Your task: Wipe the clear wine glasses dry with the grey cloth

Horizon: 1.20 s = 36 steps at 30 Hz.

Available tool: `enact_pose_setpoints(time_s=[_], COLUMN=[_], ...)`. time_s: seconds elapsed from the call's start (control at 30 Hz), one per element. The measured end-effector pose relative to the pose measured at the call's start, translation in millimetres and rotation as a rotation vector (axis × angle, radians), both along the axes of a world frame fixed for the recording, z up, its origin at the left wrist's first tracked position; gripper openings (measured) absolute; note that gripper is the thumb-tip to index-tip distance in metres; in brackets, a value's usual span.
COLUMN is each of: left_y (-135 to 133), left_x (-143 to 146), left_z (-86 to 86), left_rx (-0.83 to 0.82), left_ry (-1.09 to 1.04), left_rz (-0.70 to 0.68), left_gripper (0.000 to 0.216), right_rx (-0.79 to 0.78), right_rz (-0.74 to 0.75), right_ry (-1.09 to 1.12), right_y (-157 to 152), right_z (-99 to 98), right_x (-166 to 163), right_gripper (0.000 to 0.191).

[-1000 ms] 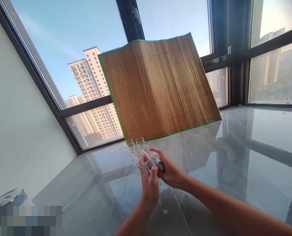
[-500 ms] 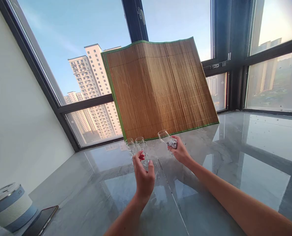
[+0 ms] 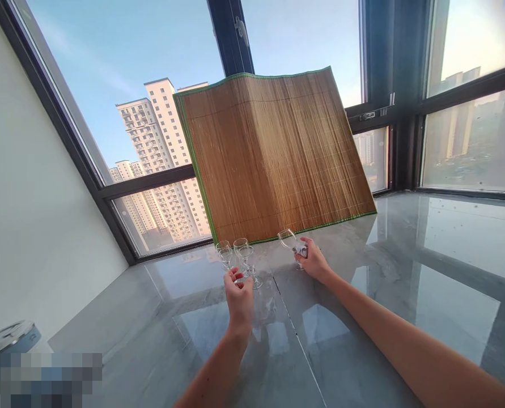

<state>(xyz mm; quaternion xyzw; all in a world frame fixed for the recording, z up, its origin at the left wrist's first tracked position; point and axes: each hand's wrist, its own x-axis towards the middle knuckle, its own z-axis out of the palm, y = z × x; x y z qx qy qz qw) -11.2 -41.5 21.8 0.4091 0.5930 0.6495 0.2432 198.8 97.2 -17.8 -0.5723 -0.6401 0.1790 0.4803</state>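
Head view showed our right hand (image 3: 314,262) pinching a tilted glass (image 3: 287,239) by its stem, a small cloth (image 3: 302,249) bunched against it, probably to keep the bowl unmarked, close to the table (image 3: 363,317), while our left hand (image 3: 238,293), fingers loosely spread, hovered just beside the standing glasses (image 3: 239,252).

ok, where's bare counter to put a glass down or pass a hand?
Free: the wide counter right of the right hand, up to the corner windows; also the near strip between the forearms. Crowded: below the bamboo mat, three glasses by the left hand, plus the held glass.
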Motion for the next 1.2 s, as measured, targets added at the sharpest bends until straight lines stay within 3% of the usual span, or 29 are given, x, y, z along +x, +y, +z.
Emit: enact_pose_setpoints(time_s=[0.4,0.8,1.2], left_y=[3.2,3.8,13.6], left_x=[-1.9,-2.7,-8.3], left_z=[-2.8,-5.8,-11.1], left_rx=[-0.066,-0.133,-0.102], left_ry=[-0.031,-0.180,-0.429], left_rz=[-0.066,-0.308,-0.419], left_gripper=[0.042,0.055,0.060], right_rx=[-0.058,-0.244,-0.032], right_rz=[-0.085,-0.192,-0.035], right_ry=[-0.142,-0.152,0.045], right_y=[-1.3,-0.9,12.5], right_z=[3.6,17.0,-7.5], right_x=[7.4,22.9,8.8], right_gripper=[0.059,0.054,0.056])
